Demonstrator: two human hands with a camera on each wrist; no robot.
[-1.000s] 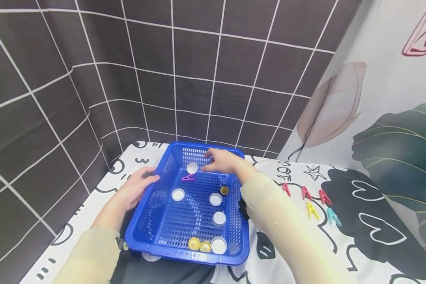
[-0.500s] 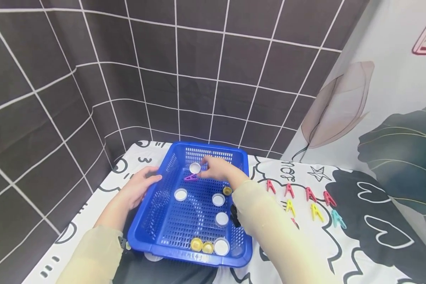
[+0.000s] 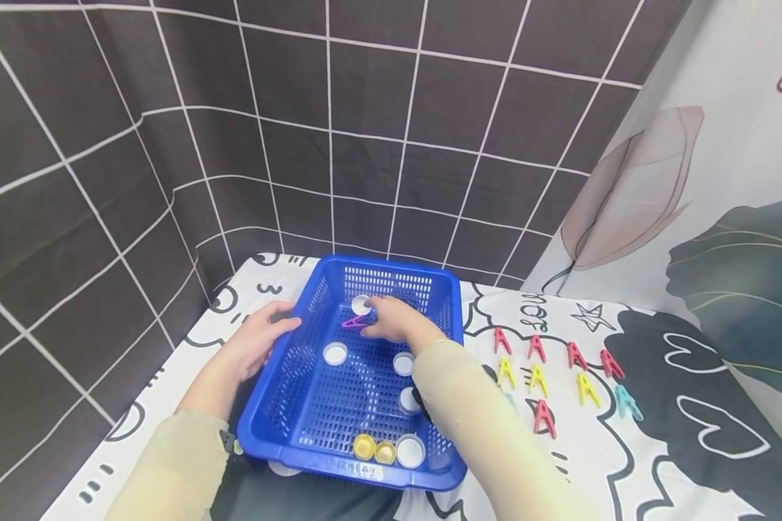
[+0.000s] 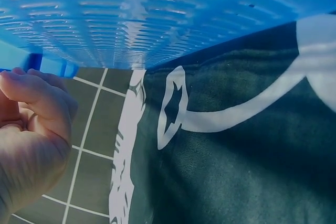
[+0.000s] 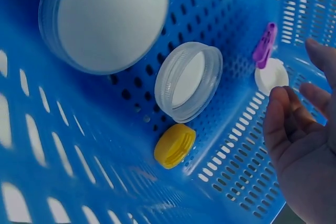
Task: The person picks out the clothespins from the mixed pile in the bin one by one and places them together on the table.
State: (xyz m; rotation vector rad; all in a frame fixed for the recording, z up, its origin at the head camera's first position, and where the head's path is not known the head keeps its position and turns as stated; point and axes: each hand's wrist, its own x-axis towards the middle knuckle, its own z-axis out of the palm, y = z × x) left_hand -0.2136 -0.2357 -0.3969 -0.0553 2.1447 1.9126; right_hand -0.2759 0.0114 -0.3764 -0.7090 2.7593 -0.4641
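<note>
A blue plastic basket [image 3: 270,455] stands before me. My left hand [image 3: 255,340] is at its left rim, fingers loosely bent; in the left wrist view the left hand [image 4: 34,124] lies beside the basket wall [image 4: 173,9]. My right hand [image 3: 391,320] reaches inside toward the far end, close to a purple clothespin [image 3: 354,322] and a white cap [image 3: 360,305]. In the right wrist view the right hand [image 5: 304,135] has thumb and fingers apart, with nothing held. The purple clothespin [image 5: 265,45] lies just beyond the fingertips.
Inside the basket lie more white caps [image 3: 335,354] and yellow caps [image 3: 364,446]. Red clothespins [image 3: 536,348], yellow clothespins [image 3: 587,389] and a teal clothespin [image 3: 628,402] lie on the patterned cloth to the right. A dark tiled-pattern curtain [image 3: 365,166] hangs behind.
My right hand has moved lower into the basket, toward the purple clothespin, and my right forearm has shifted left, showing more clothespins on the cloth. The left hand stays at the rim.
</note>
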